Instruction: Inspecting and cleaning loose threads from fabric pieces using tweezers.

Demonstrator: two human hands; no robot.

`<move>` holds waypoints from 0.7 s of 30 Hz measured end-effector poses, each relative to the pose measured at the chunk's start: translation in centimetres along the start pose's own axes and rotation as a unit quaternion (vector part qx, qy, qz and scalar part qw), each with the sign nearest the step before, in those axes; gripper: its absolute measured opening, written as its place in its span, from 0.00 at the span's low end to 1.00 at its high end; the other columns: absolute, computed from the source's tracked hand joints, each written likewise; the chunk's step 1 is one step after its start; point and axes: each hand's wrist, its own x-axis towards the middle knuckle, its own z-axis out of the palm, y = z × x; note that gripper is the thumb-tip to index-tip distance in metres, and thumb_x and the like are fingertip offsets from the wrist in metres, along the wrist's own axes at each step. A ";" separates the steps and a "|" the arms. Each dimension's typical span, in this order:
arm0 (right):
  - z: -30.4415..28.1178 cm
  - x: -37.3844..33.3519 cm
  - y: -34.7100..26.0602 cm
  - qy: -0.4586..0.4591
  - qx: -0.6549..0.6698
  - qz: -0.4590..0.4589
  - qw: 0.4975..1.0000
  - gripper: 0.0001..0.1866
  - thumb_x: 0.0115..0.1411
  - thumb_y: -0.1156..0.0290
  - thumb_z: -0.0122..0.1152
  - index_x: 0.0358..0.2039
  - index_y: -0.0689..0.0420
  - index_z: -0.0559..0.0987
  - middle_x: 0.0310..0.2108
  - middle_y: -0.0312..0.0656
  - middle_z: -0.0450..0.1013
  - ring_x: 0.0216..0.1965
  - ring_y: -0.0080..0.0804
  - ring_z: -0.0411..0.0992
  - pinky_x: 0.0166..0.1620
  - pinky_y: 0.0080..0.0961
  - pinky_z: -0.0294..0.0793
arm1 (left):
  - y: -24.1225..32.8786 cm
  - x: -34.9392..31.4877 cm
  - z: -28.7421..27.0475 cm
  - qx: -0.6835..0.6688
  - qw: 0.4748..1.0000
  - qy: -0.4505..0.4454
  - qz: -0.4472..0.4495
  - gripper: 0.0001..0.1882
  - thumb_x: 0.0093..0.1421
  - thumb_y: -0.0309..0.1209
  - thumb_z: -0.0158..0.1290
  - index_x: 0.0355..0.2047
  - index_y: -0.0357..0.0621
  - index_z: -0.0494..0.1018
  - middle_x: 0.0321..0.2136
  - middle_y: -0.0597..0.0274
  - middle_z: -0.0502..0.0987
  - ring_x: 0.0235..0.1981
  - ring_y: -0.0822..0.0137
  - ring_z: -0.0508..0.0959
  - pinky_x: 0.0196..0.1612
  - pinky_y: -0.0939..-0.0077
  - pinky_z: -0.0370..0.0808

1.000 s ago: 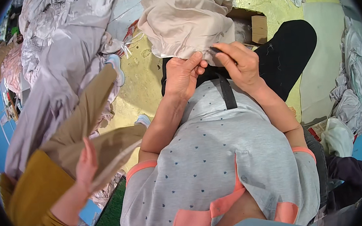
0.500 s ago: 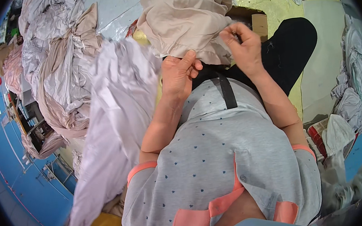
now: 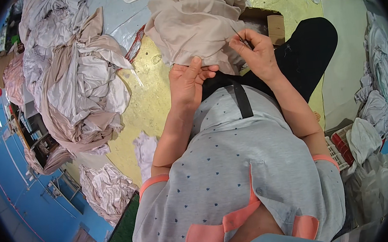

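A bunched beige cloth (image 3: 190, 22) lies in front of me and reaches my lap. At its near edge my left hand (image 3: 190, 77) is closed, pinching the hem between thumb and fingers. My right hand (image 3: 257, 53) is curled just right of the cloth, around a thin dark tool (image 3: 239, 36). Only the slim tip of that tool shows between the fingers; its exact kind is hidden. The tip points up and left, close to the cloth.
White and beige cloths (image 3: 75, 80) are heaped at the left, with a crumpled pale pile (image 3: 108, 190) nearer. An open cardboard box (image 3: 275, 28) stands beyond my right hand. More cloths (image 3: 380, 86) and a red-and-white crate (image 3: 341, 145) lie at the right. A lavender cloth (image 3: 145, 153) shows beside my left forearm.
The large lavender cloth at the left has slid away, leaving a small part beside my forearm; a mustard-coloured shape behind it has left view. My right hand has shifted slightly left, its dark tool now visible.
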 end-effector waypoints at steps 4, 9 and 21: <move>1.0 0.0 -0.2 -0.076 -0.046 -0.174 0.981 0.11 0.52 0.79 0.62 0.38 0.61 0.79 0.30 0.37 0.72 0.32 0.23 0.70 0.35 0.18 0.68 | 0.0 0.1 -1.4 0.002 1.000 0.007 0.021 0.11 0.64 0.28 0.51 0.42 0.34 0.71 0.33 0.55 0.79 0.29 0.65 0.80 0.28 0.80 0.75; 2.8 1.1 0.1 -0.090 -0.107 -0.238 0.961 0.11 0.50 0.80 0.62 0.36 0.61 0.78 0.26 0.38 0.69 0.29 0.26 0.69 0.32 0.21 0.67 | 0.8 0.0 -2.0 0.018 0.999 0.018 0.034 0.11 0.64 0.28 0.51 0.44 0.35 0.70 0.34 0.56 0.79 0.28 0.66 0.80 0.28 0.80 0.75; 2.9 0.7 -1.5 -0.124 -0.018 -0.154 0.980 0.06 0.55 0.77 0.61 0.26 0.64 0.73 0.23 0.32 0.65 0.24 0.17 0.60 0.28 0.16 0.60 | 1.4 -0.2 -2.6 0.100 0.986 0.114 0.074 0.09 0.61 0.24 0.52 0.41 0.35 0.69 0.30 0.57 0.77 0.26 0.70 0.78 0.25 0.83 0.73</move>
